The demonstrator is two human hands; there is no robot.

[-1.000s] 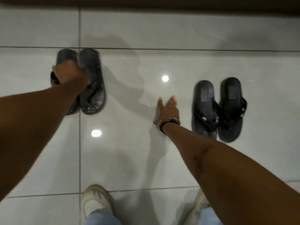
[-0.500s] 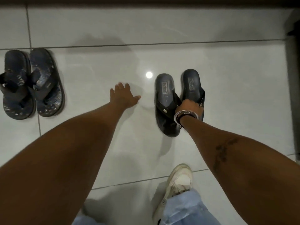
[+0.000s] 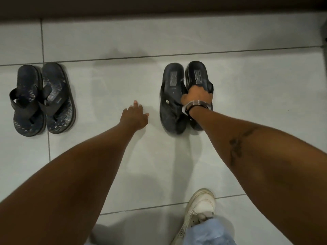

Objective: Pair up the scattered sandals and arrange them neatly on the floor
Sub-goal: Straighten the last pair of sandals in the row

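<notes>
Two pairs of dark sandals lie on the pale tiled floor. The patterned flip-flop pair rests side by side at the left, untouched. The black strap sandals lie close together at centre right. My right hand, with a bracelet on the wrist, grips the straps where the two black sandals meet; the right-hand sandal looks slightly lifted at its far end. My left hand hovers with fingers spread, just left of the black pair, holding nothing.
A dark wall base runs along the top edge. My white sneaker and blue jeans cuff stand at the bottom right. A dark object shows at the right edge. Bare tiles separate the two pairs.
My left hand let go of the flip-flops and swung right to hover by the black pair. My right hand moved onto the black sandals and gripped their straps. The view shifted right.
</notes>
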